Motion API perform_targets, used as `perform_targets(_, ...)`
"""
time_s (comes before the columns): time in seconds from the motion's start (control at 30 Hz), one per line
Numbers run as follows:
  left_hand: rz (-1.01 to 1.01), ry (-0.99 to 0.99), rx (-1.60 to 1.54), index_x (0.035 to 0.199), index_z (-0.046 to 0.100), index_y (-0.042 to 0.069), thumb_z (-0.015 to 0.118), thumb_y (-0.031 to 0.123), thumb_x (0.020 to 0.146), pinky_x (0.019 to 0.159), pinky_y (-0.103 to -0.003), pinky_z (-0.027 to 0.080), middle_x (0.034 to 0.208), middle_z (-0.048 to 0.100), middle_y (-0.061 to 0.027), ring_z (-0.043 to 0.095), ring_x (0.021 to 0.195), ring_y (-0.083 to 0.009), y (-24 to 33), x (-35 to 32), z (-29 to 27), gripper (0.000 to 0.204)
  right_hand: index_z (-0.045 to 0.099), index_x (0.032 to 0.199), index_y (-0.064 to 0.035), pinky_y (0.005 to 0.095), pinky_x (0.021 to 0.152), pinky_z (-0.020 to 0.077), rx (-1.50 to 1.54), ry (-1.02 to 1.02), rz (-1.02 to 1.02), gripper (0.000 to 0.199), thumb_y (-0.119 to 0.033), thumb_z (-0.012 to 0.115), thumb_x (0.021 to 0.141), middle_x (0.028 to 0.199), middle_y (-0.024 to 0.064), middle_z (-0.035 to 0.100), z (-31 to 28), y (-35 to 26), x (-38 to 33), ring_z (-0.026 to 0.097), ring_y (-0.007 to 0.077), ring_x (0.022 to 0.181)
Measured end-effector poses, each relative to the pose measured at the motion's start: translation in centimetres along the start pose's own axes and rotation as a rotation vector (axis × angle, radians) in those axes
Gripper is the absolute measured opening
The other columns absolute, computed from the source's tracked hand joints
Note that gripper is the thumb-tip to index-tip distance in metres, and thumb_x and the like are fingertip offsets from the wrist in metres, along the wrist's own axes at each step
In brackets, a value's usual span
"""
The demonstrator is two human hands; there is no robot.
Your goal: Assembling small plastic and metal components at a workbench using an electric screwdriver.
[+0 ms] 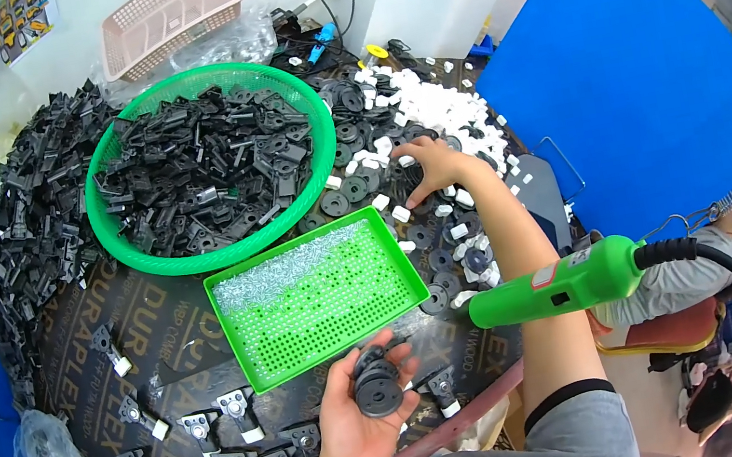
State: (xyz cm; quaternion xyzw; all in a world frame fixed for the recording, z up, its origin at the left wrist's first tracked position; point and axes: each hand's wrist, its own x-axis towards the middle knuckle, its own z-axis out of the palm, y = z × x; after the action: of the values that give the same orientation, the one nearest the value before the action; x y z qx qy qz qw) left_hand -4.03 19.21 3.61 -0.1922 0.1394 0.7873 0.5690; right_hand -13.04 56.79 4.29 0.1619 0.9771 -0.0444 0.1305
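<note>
My left hand (345,433) is palm up near the table's front edge, its fingers curled around a small stack of black discs (378,393) with holes in their centres. Farther off and to the right, my right hand (436,167) reaches into loose black discs (334,203) and small white plastic pieces (443,107). Its thumb and fingers are spread, and I see nothing held between them. Left of my right hand lies a green perforated tray (408,270) with small silvery metal parts (281,273) heaped along its far side.
A green electric screwdriver (534,294) hangs over my right forearm on a coiled cable. Beyond the tray stands a round green basket (324,128) full of black plastic parts. Several black-and-white assemblies (237,413) lie at the front left. A blue panel (623,75) rises on the right.
</note>
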Motion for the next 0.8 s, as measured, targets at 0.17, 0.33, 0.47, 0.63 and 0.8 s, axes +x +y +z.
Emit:
perform_targets(0.17,-0.006,0.01,-0.005,0.126,0.057,0.006,0.045,0.035,0.098,0.072,-0.035,0.054,0.117,0.062,-0.0111,0.06,0.106,-0.0227,-0.3,-0.3,0.1,0.042,0.056,0.125,-0.0236,0.0423,0.101,0.0434,0.106,-0.045,-0.043,0.069,-0.027,0.084,0.062,0.128,0.0164,0.048,0.5,0.3,-0.1,0.049,0.0376,0.12)
perform_targets(0.33,-0.015,0.068,0.047,0.125,0.056,0.007,0.045,0.033,0.097,0.066,-0.031,0.052,0.112,0.064,-0.0102,0.061,0.099,-0.0216,-0.4,-0.7,0.7,0.039,0.061,0.118,-0.0194,0.0433,0.103,0.0436,0.091,0.198,-0.1,0.057,-0.012,0.077,0.063,0.139,0.0177,0.043,2.0,-0.3,-1.4,0.047,0.0408,0.122)
perform_targets(0.47,-0.029,0.059,0.042,0.125,0.056,0.007,0.044,0.032,0.097,0.067,-0.031,0.052,0.112,0.063,-0.0098,0.062,0.1,-0.0213,-0.4,-0.6,0.8,0.039,0.062,0.116,-0.0175,0.0425,0.104,0.0436,0.157,0.342,-0.169,0.055,-0.004,0.076,0.065,0.147,0.0194,0.037,2.0,0.5,-2.6,0.049,0.0419,0.122)
perform_targets(0.63,-0.007,0.0,0.107,0.128,0.055,0.007,0.041,0.033,0.099,0.075,-0.035,0.055,0.117,0.062,-0.0085,0.061,0.105,-0.0203,-0.7,-0.6,0.2,0.041,0.062,0.113,-0.0137,0.0393,0.101,0.0448,0.249,0.373,-0.188,0.047,0.002,0.072,0.07,0.134,0.0133,0.052,1.3,-0.2,-5.0,0.053,0.0335,0.121)
perform_targets(0.8,-0.004,0.041,0.163,0.128,0.054,0.008,0.04,0.035,0.099,0.083,-0.038,0.053,0.118,0.06,-0.008,0.059,0.109,-0.0201,-0.8,-0.8,0.7,0.042,0.063,0.115,-0.009,0.0294,0.083,0.0497,0.491,0.6,-0.124,0.045,0.001,0.074,0.073,0.105,0.0059,0.068,1.2,-2.5,-8.5,0.065,0.0175,0.092)
